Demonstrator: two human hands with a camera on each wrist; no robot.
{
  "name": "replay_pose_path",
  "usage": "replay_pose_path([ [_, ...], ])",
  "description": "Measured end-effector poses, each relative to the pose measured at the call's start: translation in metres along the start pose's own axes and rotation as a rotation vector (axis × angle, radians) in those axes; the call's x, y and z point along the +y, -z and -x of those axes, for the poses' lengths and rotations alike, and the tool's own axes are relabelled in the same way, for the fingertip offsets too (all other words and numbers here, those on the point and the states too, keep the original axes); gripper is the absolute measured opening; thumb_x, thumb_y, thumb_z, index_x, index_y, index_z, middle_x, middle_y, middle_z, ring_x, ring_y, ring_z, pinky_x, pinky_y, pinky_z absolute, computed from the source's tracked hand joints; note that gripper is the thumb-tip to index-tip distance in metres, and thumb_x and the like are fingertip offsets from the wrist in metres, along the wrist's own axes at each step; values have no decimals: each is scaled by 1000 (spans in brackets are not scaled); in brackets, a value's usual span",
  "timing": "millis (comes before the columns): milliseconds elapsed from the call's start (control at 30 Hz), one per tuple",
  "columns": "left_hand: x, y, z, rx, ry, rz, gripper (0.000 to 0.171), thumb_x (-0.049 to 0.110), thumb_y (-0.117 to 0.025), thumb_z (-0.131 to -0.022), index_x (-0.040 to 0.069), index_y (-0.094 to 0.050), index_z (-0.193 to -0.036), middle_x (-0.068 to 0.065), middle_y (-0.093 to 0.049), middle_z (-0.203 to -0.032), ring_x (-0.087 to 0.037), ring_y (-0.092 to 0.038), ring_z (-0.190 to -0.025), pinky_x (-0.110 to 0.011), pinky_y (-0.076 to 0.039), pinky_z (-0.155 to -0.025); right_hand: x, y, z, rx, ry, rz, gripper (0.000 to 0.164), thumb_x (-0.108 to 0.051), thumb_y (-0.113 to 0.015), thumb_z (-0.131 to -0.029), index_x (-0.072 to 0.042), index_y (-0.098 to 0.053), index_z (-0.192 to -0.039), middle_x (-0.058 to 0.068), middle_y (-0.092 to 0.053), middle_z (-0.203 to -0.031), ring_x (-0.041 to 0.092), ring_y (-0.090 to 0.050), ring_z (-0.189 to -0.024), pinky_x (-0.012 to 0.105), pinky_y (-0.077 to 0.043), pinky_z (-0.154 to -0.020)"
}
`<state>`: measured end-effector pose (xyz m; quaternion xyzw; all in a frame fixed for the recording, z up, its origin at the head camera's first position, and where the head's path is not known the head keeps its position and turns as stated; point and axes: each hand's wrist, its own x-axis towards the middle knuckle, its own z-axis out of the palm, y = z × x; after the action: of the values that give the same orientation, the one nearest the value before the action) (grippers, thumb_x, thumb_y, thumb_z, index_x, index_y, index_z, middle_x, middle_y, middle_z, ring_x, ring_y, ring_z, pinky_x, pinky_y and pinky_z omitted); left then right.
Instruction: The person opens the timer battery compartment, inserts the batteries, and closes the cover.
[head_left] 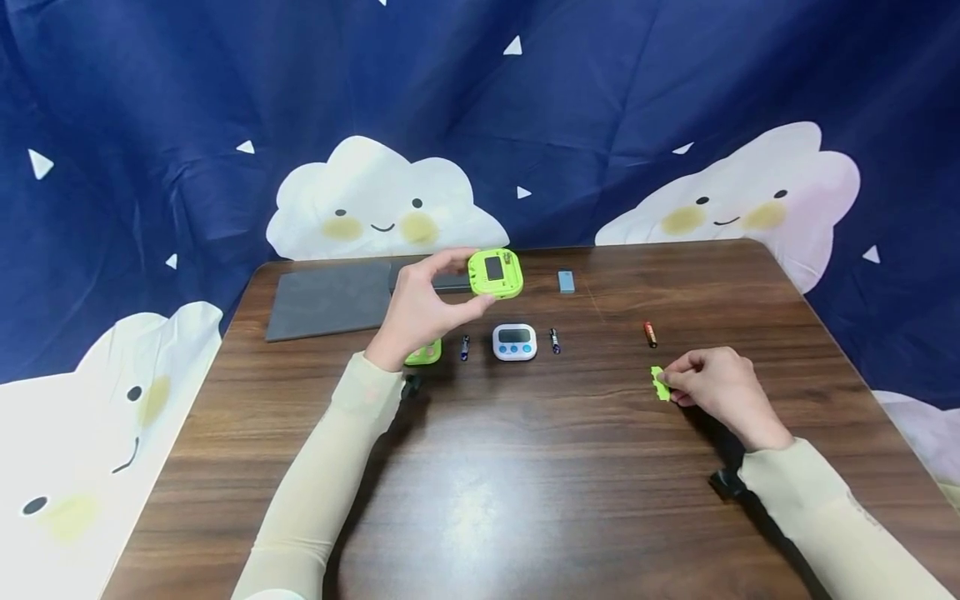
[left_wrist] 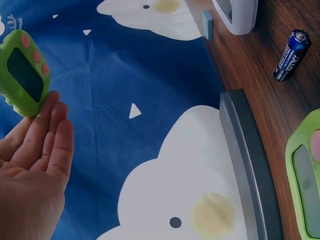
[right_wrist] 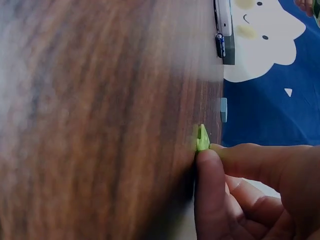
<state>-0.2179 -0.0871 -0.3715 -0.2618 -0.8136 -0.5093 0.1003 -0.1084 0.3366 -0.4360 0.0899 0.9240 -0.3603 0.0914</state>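
My left hand holds up a green digital timer by its edges, thumb below and fingers above. Its back, with a dark rectangle in the middle, faces the head camera. In the left wrist view the timer's front shows a dark screen and pink buttons. Over at the right, my right hand pinches a small green battery cover between thumb and forefinger, low over the table. A red-and-black battery lies just beyond that cover.
A white timer with blue buttons lies mid-table between two blue batteries, one left and one right. Another green timer is partly hidden under my left wrist. Farther back are a grey board and a small blue block.
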Motion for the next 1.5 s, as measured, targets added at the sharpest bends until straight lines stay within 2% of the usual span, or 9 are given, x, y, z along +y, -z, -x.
replay_pose_path([
  [233,-1,0,0,4,-3,2,59,32,-96,-85,21,-78,-139,-2,-85,-118,-19,-78,-112,-45,-60,-106,1,2,-3,16,20,36,26,-26,-76,-106,-2,-84,-110,2,-85,-87,10,-77,-76,26,-62,-66],
  [333,-1,1,0,7,-5,5,59,31,-96,-85,21,-77,-140,-1,-84,-118,-21,-79,-113,-42,-60,-106,4,8,-9,68,119,85,31,-30,-80,-105,-3,-84,-120,5,-86,-96,6,-72,-81,21,-55,-70],
  [433,-1,2,0,14,-3,7,59,31,-96,-85,20,-77,-140,-2,-84,-119,-20,-78,-113,-42,-60,-107,11,17,-23,120,250,101,40,-30,-85,-102,-3,-81,-131,11,-85,-106,-2,-67,-87,12,-47,-75],
  [500,-1,2,1,16,1,11,59,32,-95,-85,20,-77,-140,-3,-84,-119,-22,-78,-113,-43,-59,-107,17,23,-36,104,317,62,44,-25,-88,-100,-1,-78,-136,16,-83,-113,-7,-65,-89,7,-48,-77],
  [600,-2,2,1,16,5,11,59,32,-95,-85,20,-77,-140,-3,-84,-120,-22,-78,-114,-44,-59,-107,25,27,-53,26,360,3,46,-17,-89,-98,-1,-75,-139,19,-80,-122,-10,-66,-93,5,-51,-80],
  [733,-1,2,2,11,15,16,60,32,-95,-85,21,-77,-141,-3,-84,-121,-19,-78,-114,-43,-60,-107,32,29,-68,-78,340,-42,53,-17,-91,-96,-2,-72,-143,16,-78,-126,-2,-68,-98,9,-55,-83],
  [867,-1,3,1,10,15,18,59,32,-95,-85,21,-77,-141,-4,-84,-122,-21,-78,-115,-43,-60,-108,34,31,-78,-128,309,-62,58,-18,-91,-96,-1,-69,-147,10,-76,-123,1,-67,-100,10,-55,-83],
  [1000,0,3,0,15,5,19,59,32,-95,-86,21,-77,-141,-4,-85,-122,-24,-78,-115,-43,-59,-108,36,32,-83,-146,286,-60,59,-15,-91,-95,0,-68,-147,6,-76,-117,1,-66,-97,12,-55,-82],
  [1500,-1,4,-1,21,4,26,58,31,-96,-86,20,-78,-140,-3,-85,-120,-17,-77,-113,-42,-60,-107,24,27,-87,-144,268,52,55,-24,-95,-93,-2,-74,-139,11,-75,-114,3,-61,-92,14,-51,-77],
])
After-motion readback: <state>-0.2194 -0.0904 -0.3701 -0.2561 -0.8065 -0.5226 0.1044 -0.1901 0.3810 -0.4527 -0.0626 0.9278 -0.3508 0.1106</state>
